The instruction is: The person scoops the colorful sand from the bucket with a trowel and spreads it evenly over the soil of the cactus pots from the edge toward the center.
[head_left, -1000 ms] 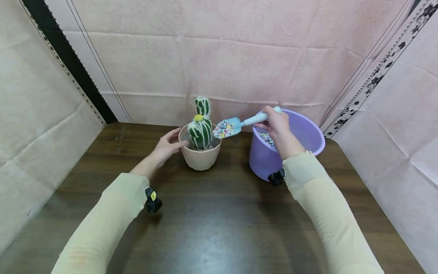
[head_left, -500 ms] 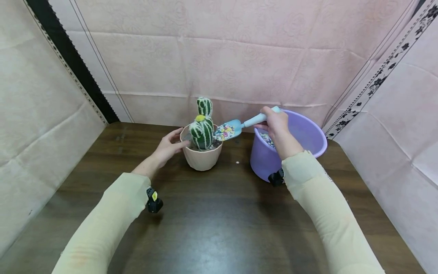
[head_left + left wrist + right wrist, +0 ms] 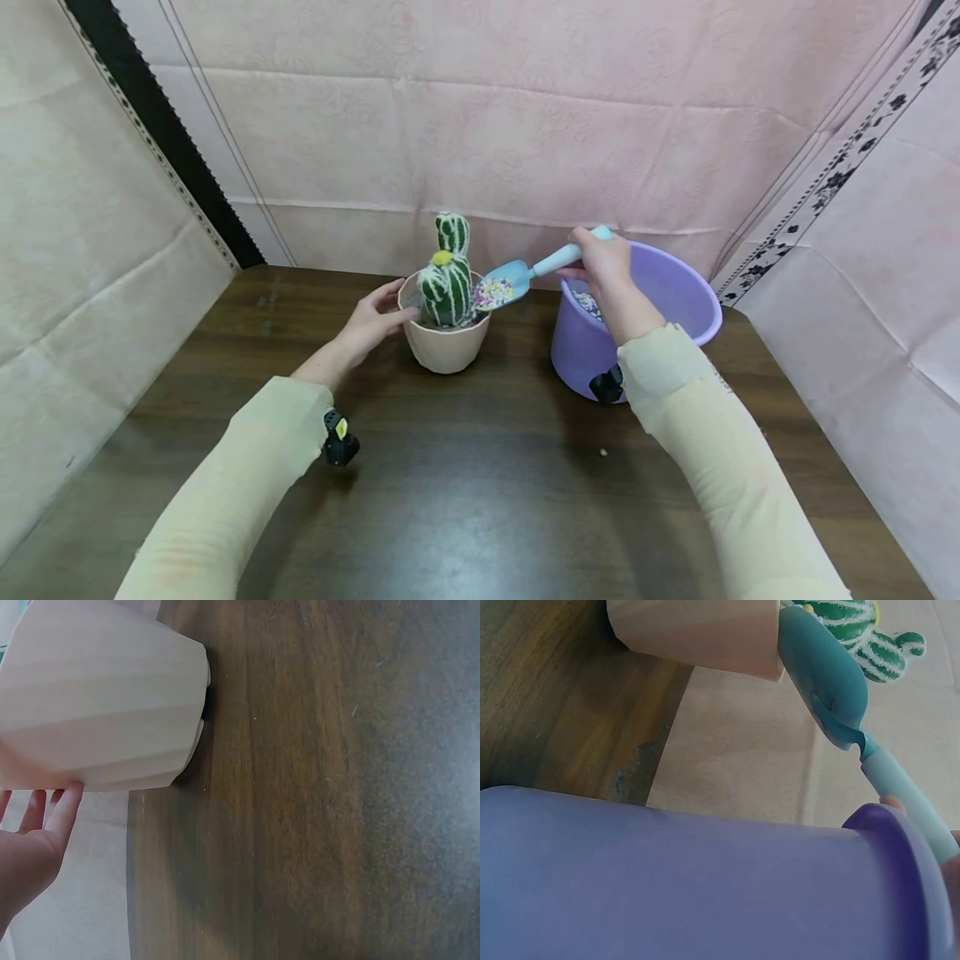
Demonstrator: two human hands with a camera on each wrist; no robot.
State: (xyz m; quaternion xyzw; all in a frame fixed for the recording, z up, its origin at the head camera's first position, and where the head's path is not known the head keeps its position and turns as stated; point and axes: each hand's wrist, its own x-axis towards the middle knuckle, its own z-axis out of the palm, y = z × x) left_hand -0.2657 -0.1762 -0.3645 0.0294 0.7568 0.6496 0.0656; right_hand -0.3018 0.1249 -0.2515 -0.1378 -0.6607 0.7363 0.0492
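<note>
In the head view a toy cactus (image 3: 447, 292) with a yellow flower stands upright in a beige flowerpot (image 3: 444, 347). My left hand (image 3: 372, 320) holds the pot's left side, thumb at the rim; in the left wrist view, fingertips (image 3: 73, 796) touch its outer wall. My right hand (image 3: 609, 271) grips the pale blue handle of a small garden trowel (image 3: 519, 273). The trowel's blade tilts down over the pot's right rim, with colourful pebbles (image 3: 492, 293) on it. In the right wrist view, the underside of the trowel blade (image 3: 829, 675) shows beside the pot.
A purple bucket (image 3: 581, 354) with pebbles inside (image 3: 588, 304) stands under my right hand. One small pebble (image 3: 603, 452) lies on the brown wooden table (image 3: 450, 492). Pale patterned cloth (image 3: 525, 125) hangs behind and at both sides.
The trowel tips further down into the pot's right side, and fewer pebbles lie on it. A pebble has appeared on the table and travelled toward me. My left hand stays on the pot.
</note>
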